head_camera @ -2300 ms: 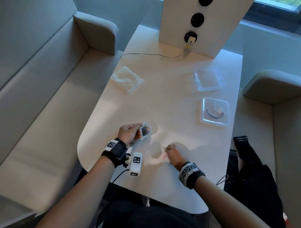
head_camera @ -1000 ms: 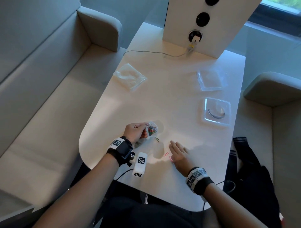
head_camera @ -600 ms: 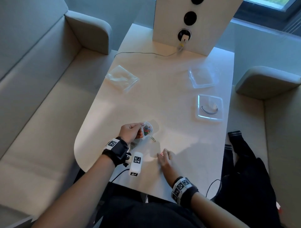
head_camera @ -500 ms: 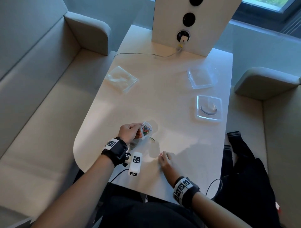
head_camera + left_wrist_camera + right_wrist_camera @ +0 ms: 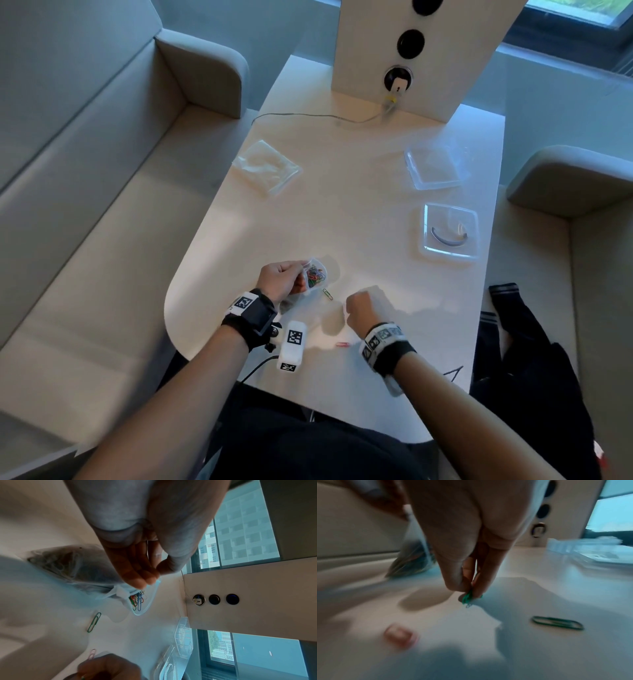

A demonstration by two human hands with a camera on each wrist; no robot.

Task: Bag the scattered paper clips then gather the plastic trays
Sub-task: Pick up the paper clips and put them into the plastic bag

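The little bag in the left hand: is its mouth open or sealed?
Open. The left hand pinches one edge of the bag; its mouth gapes, with coloured clips visible inside.

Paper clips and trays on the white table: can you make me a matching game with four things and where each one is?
Things:
1. Small clear plastic bag of coloured paper clips
2. Dark green paper clip
3. Pink paper clip
4. Bright green paper clip

Places:
A. Pinched in the right hand's fingertips
B. Lying on the table just below the bag
C. Held by the left hand
D. Lying on the table beside the right wrist

Pairs: 1-C, 2-B, 3-D, 4-A
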